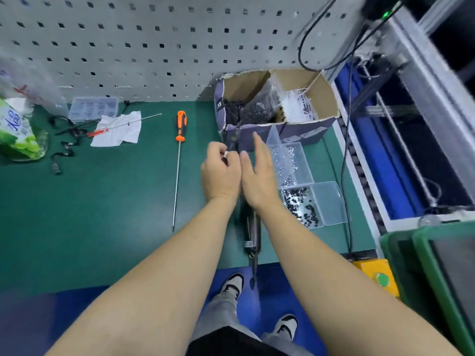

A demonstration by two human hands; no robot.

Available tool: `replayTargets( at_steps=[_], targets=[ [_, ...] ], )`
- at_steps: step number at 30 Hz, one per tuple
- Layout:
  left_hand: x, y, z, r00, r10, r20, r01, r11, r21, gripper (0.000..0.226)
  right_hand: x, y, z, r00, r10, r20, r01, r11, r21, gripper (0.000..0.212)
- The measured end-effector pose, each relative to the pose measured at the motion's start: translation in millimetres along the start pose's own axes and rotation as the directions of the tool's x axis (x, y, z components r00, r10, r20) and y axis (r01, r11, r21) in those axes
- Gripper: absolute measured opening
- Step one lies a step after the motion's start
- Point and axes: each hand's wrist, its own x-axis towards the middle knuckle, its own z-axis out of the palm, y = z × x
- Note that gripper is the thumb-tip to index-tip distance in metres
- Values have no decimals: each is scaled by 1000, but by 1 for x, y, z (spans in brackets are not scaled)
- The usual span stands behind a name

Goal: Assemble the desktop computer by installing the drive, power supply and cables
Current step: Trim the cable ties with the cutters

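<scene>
— Two bare forearms run up from the bottom of the frame, with shoes on the blue floor between them. What are the hands doing?

— Left hand [221,173] is curled, pinching a small white piece at the end of a dark cable [235,136], at centre frame. Right hand [259,176] is just beside it, fingers straight and spread, holding nothing.

— Where does the cable go?

— Up toward the cardboard box [277,104] at upper right of centre, which holds dark parts in a bag and white ties.

— And around them?

— On the green bench [102,201], an orange-handled screwdriver [178,160] lies left of the hands. Clear trays of screws [305,186] sit right of them. Under the wrists a dark power tool [253,235] lies, partly hidden. A white tissue [120,128] lies at upper left, below the pegboard [154,47].
</scene>
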Motion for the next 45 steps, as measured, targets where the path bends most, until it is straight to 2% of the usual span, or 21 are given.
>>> replayTargets(
  at_steps=[3, 4, 9, 13, 16, 19, 22, 26, 29, 32, 34, 35, 36, 38, 40, 41, 43, 45],
  targets=[
    [-39, 38, 49, 975, 93, 200, -46, 972, -232, 5, -3, 13, -64, 988, 85, -129, -71, 992, 107, 53],
    [-51, 50, 63, 957, 144, 253, -71, 958, -278, 7, -7, 18, -85, 980, 110, -167, -88, 987, 137, 51],
    [-117, 107, 122, 839, 335, 428, -185, 917, -354, 10, -33, 32, -178, 907, 182, -381, -63, 950, 305, 25],
    [-180, 147, 157, 754, 380, 536, -159, 897, -412, 14, -62, 46, -242, 792, 299, -531, -47, 899, 436, 26],
    [-233, 171, 175, 634, 411, 655, -77, 877, -475, 22, -96, 54, -287, 752, 356, -555, -26, 857, 515, 25],
    [-289, 193, 189, 488, 441, 754, 14, 859, -511, 42, -133, 62, -332, 655, 413, -633, 19, 829, 560, 21],
    [-338, 215, 197, 377, 458, 805, 57, 856, -514, 37, -168, 68, -372, 564, 467, -681, 53, 802, 594, 17],
    [-402, 245, 213, 284, 526, 801, 20, 832, -554, 39, -213, 79, -425, 516, 485, -706, 118, 776, 619, 10],
    [-443, 263, 233, 168, 559, 812, -52, 828, -559, 36, -238, 94, -464, 467, 548, -694, 175, 712, 680, 20],
    [-476, 283, 261, 71, 565, 822, -202, 815, -543, 40, -252, 114, -503, 454, 608, -652, 250, 615, 748, 17],
    [-496, 294, 282, 21, 502, 865, -280, 833, -477, 41, -261, 132, -529, 442, 641, -628, 265, 575, 774, 23],
    [-503, 297, 293, 15, 442, 897, -284, 862, -420, 40, -267, 142, -541, 461, 652, -602, 270, 543, 795, 27],
    [-509, 298, 305, 30, 370, 929, -266, 899, -349, 39, -275, 152, -551, 483, 662, -573, 260, 516, 816, 27],
    [-513, 295, 330, 119, 236, 964, -222, 953, -206, 37, -293, 170, -568, 525, 684, -506, 181, 491, 852, 27],
    [-516, 293, 350, 214, 168, 962, -221, 968, -120, 34, -310, 184, -583, 570, 687, -451, 126, 469, 874, 36],
    [-521, 294, 358, 219, 155, 963, -225, 969, -104, 32, -316, 190, -591, 601, 679, -423, 103, 459, 883, 39],
    [-535, 298, 371, 146, 139, 979, -303, 949, -89, 25, -324, 197, -603, 651, 666, -365, 26, 460, 887, 44],
    [-550, 296, 379, 64, 102, 993, -430, 901, -65, 21, -331, 204, -610, 656, 681, -325, -60, 476, 877, 48]
  ],
)
